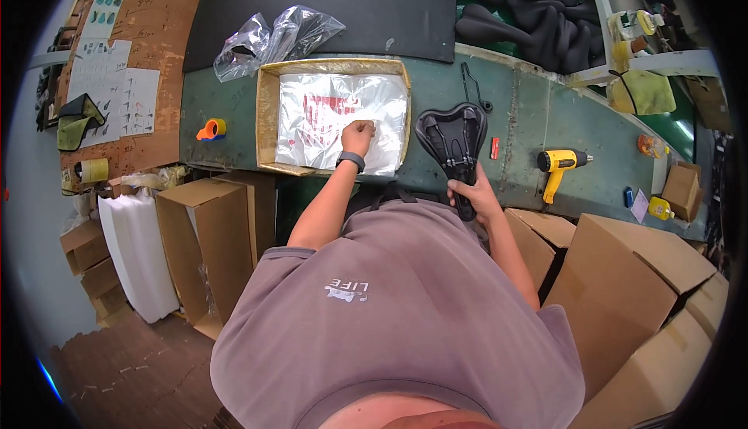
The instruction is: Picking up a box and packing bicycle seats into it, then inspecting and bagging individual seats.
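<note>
My right hand (pixel 477 192) grips a black bicycle saddle (pixel 453 137) by its narrow nose. The saddle's underside with its rails faces up, and its wide end points away from me over the bench. My left hand (pixel 358 137), with a dark band on the wrist, is over a pile of clear plastic bags (pixel 312 137) with red print. Its fingers are curled closed; whether they pinch a bag is hidden. The bags lie flat in a shallow, worn cardboard box (pixel 269 117) on the green bench.
Crumpled clear plastic (pixel 284 35) lies behind the box, on a black mat (pixel 374 0). An orange tape roll (pixel 212 129) is on the left. A yellow heat gun (pixel 557 168) and red lighter (pixel 495 148) lie right. Many black saddles (pixel 538 16) are heaped behind. Cartons (pixel 615 296) flank me.
</note>
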Motion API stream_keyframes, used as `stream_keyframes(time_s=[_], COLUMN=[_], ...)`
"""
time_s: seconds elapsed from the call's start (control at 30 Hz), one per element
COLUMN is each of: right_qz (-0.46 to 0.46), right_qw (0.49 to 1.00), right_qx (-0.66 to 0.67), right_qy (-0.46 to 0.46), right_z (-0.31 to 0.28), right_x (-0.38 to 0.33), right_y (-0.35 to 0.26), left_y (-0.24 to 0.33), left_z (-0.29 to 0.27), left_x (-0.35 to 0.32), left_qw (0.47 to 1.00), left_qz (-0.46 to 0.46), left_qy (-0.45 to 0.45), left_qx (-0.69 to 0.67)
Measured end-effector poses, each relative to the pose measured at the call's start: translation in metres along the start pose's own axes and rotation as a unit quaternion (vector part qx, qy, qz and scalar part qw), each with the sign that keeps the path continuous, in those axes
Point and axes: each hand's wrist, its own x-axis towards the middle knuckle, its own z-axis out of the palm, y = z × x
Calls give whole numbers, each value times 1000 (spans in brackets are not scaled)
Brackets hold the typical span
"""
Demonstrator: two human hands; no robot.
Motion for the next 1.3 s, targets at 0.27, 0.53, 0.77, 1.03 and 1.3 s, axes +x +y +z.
stream_keyframes(time_s=[0.27,0.53,0.77,1.03,1.3], right_qz=[-126,-98,-39,-246,-266], right_qw=[970,853,992,924,741], right_qx=[-208,-502,113,-286,-542], right_qy=[-20,101,-28,-71,294], right_z=[103,179,234,252,-5], right_x=[108,138,82,164,360], right_y=[42,74,-19,-107,-202], left_y=[20,127,183,246,262], left_z=[-74,-167,-309,-191,-242], left_x=[-4,-51,-106,60,272], left_qw=[914,942,852,907,964], left_qz=[-120,207,211,12,-52], left_qy=[-99,-252,-451,-345,-211], left_qx=[-376,-78,-162,-240,153])
